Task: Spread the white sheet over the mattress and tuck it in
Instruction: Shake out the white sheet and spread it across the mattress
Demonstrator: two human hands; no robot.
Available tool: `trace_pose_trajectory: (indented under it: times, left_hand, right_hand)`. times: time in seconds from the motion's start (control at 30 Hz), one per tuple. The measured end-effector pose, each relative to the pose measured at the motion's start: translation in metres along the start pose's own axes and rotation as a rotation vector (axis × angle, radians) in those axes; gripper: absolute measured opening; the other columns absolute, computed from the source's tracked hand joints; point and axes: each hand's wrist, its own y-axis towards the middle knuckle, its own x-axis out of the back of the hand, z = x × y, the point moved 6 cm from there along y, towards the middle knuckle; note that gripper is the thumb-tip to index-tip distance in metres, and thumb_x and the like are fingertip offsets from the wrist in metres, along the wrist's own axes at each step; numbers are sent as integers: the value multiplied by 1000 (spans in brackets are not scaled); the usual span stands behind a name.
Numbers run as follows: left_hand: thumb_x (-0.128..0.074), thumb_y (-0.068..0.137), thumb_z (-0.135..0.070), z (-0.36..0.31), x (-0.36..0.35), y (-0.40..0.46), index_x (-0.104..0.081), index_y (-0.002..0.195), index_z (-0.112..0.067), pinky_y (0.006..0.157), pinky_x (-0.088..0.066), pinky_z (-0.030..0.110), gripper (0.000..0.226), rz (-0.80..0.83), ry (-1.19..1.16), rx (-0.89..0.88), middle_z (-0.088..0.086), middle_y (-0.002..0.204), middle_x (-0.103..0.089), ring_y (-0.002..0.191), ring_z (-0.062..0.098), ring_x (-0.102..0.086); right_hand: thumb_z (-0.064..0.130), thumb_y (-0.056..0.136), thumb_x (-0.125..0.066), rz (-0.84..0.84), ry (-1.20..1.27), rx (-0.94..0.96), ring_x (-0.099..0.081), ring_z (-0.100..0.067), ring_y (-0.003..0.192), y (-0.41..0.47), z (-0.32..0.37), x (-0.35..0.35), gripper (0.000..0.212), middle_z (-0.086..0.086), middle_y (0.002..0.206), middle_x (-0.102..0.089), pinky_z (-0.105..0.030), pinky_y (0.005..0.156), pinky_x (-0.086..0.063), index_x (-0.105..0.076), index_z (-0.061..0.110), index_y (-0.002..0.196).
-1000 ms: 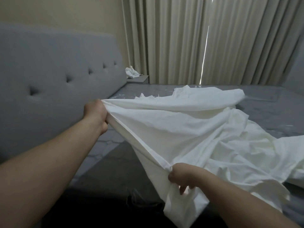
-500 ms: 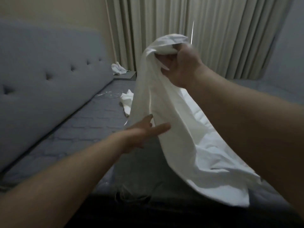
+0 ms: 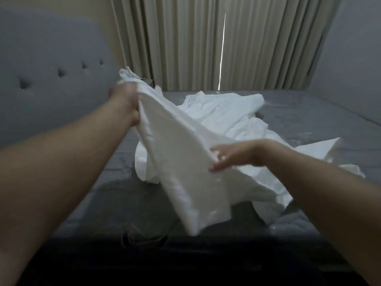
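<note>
Dark strip along the bottom edge, too dim to read. Above it, bare grey mattress (image 3: 115,203) running up the frame to the curtain foot.

At centre, sheet (image 3: 185,172): white, crumpled, only partly unfolded. One thick fold lifted off the mattress, slanting from upper left down to lower centre, its low corner hanging free just above the dark strip. Remainder heaped in loose ridges across the middle and right of the mattress, one flap reaching toward the right edge. No part tucked in; most of the mattress uncovered.

Right hand (image 3: 235,155) at centre right, fingers straight and spread, fingertips against the lower edge of the lifted fold; wide, gripping nothing. Fingertips smeared by motion blur.

Left hand (image 3: 125,102) higher, centre left, closed round the top of the lifted fold, cloth bunched above the knuckles. Fingers blurred and partly covered by the cloth, so the exact hold is hard to make out. Both forearms cut off by the frame edges.

Behind, at left, grey tufted headboard (image 3: 51,65), cropped by the left edge. Farthest back, pleated beige curtain (image 3: 257,42) across the upper frame, a thin bright slit down its middle.
</note>
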Motion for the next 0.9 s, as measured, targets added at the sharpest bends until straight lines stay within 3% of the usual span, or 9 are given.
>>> trace_pose_trajectory:
  times: [0.13,0.23,0.33,0.4,0.5,0.57,0.63,0.73,0.9]
  left_hand:
    - [-61,81,-6,-58,12,-62,-74,107,6,73,-62,53,31,-93,-113,-110,22,103,-76,94,39,-75]
    - [-67,97,-31,-49,5,-99,-74,99,-15,66,-60,35,18,-16,-14,-162,9,100,-74,90,26,-73]
    - [-58,77,-86,-12,10,-112,-57,136,-25,88,-52,38,85,-39,524,18,-2,131,-61,107,24,-65]
    - [-45,81,-88,-6,15,-132,-51,145,-16,109,-43,48,97,-223,976,-118,11,146,-54,129,35,-53]
    - [-44,98,-58,-10,-5,-192,-61,114,-11,96,-46,44,52,-243,1000,-611,7,111,-63,109,26,-57]
    - [-45,96,-60,-1,-22,-226,-58,89,-11,73,-49,41,51,-14,886,-696,0,78,-62,76,16,-60]
    - [-40,81,-83,28,-46,-237,-65,91,-8,71,-56,43,80,268,958,-478,2,76,-70,71,14,-68]
    - [-43,60,-103,62,-64,-236,-54,140,-18,91,-59,49,117,406,888,8,0,130,-64,113,22,-66]
    - [-53,101,-55,47,-75,-197,-62,120,-24,81,-60,38,37,90,301,145,1,121,-66,101,21,-67]
  right_hand:
    - [52,101,-54,-18,-513,-60,-65,-25,94,18,-26,-42,46,-6,112,-72,-36,87,-52,-69,11,112]
    - [30,106,-48,-81,-41,-79,-70,-25,62,25,-13,-48,35,-13,82,-71,-33,62,-58,-65,3,90]
    - [17,103,-53,-240,549,7,-57,-23,48,21,31,-23,31,-10,62,-56,-30,53,-51,-57,7,74]
    - [14,103,-54,-307,899,122,-55,-21,43,15,73,5,32,-6,53,-53,-29,52,-48,-54,10,71]
    - [11,104,-47,-325,1193,315,-69,-26,55,4,141,45,21,-11,64,-68,-33,57,-58,-61,4,91]
    - [10,106,-43,-342,1257,417,-75,-29,65,-6,181,65,23,-15,74,-74,-36,63,-62,-62,-2,100]
    - [11,107,-41,-326,1244,520,-78,-31,78,-18,219,77,24,-17,85,-77,-41,80,-64,-61,-1,101]
    - [20,109,-42,-253,1107,618,-75,-30,106,-30,266,75,27,-13,109,-78,-39,95,-56,-64,6,103]
    - [24,106,-53,-84,924,593,-70,-33,117,-25,260,53,27,-14,113,-74,-47,103,-54,-68,3,113]
